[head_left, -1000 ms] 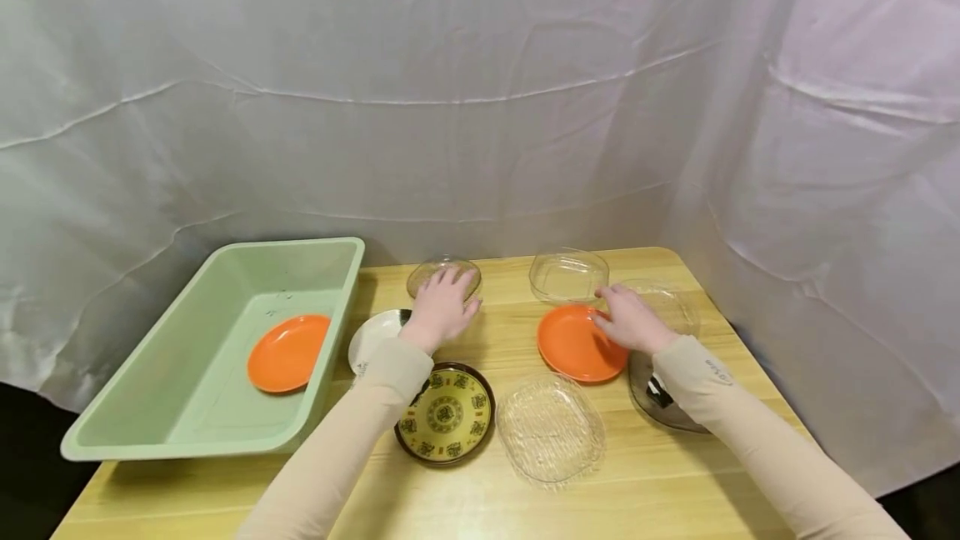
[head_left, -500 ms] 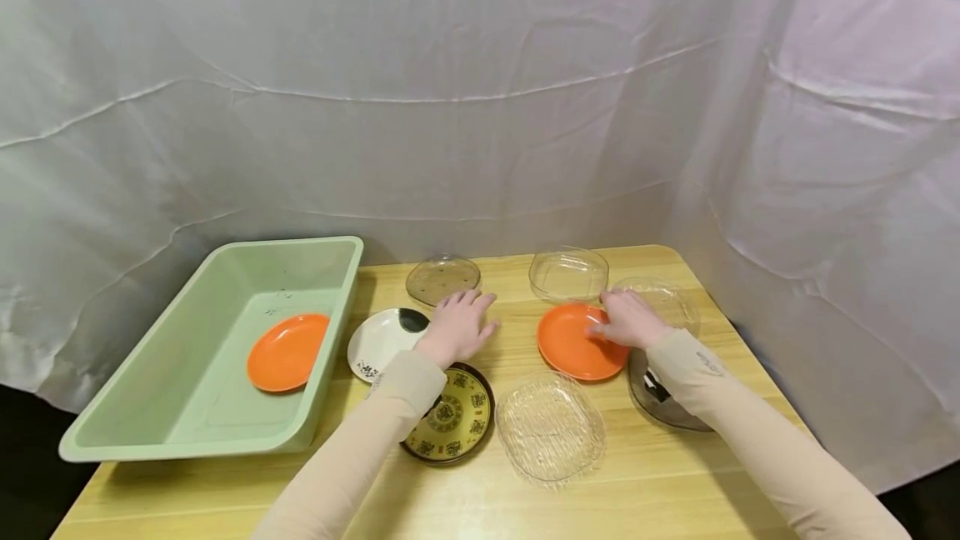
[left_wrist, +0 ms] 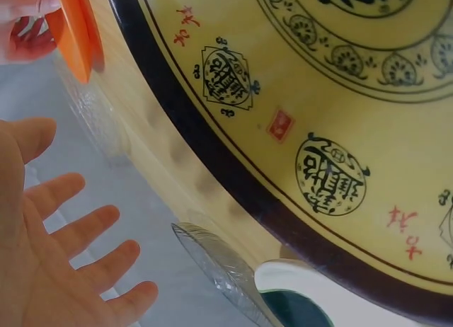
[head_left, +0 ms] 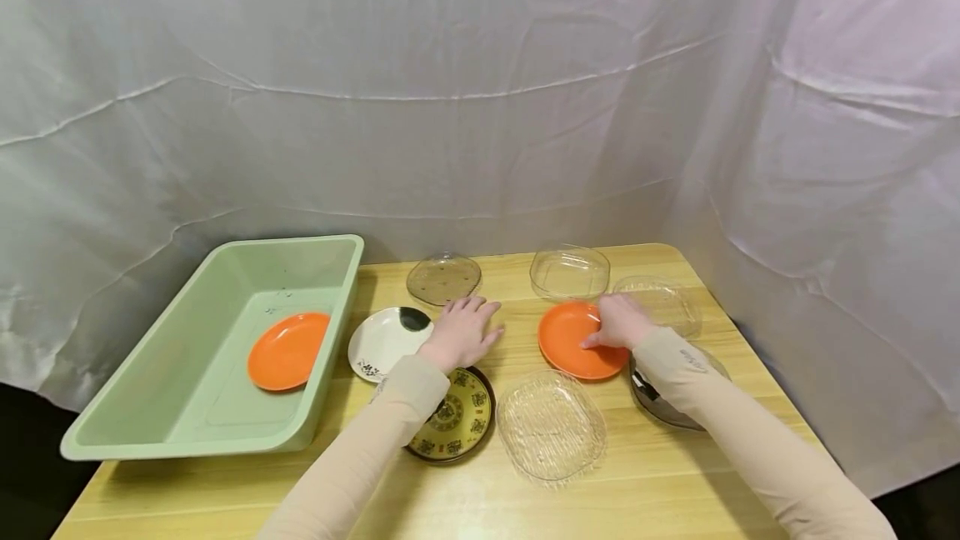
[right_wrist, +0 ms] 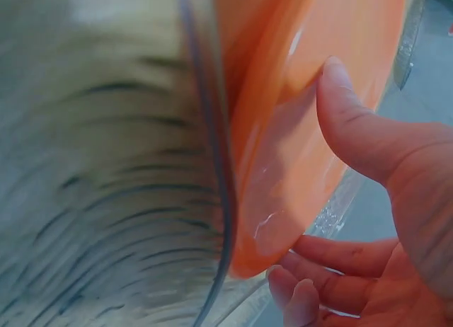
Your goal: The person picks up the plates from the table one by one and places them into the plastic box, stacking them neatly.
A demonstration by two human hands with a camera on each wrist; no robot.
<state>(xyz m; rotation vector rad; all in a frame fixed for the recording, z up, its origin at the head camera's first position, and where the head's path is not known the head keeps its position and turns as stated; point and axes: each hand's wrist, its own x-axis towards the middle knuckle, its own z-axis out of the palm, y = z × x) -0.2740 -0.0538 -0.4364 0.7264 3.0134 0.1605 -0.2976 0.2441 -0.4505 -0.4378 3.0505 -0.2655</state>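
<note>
My right hand (head_left: 624,322) pinches the right rim of an orange plate (head_left: 564,338) lying on the table. In the right wrist view the thumb (right_wrist: 347,100) lies on the plate's upper face, with the fingers curled at its edge. My left hand (head_left: 459,333) holds nothing, its fingers spread over the table between the white plate with a dark patch (head_left: 382,344) and the orange plate. Below its wrist lies a yellow-green patterned plate (head_left: 453,423) with a dark rim, partly hidden by the sleeve.
A pale green basin (head_left: 225,432) at the left contains another orange plate (head_left: 288,352). Clear dishes (head_left: 570,273) and a brownish glass plate (head_left: 444,280) stand at the back. A textured clear plate (head_left: 551,427) lies in front, a dark translucent plate (head_left: 667,411) at the right.
My left hand has drawn back from the brownish glass plate, toward the front and slightly right. The right hand's fingers have closed on the orange plate's rim, thumb on top.
</note>
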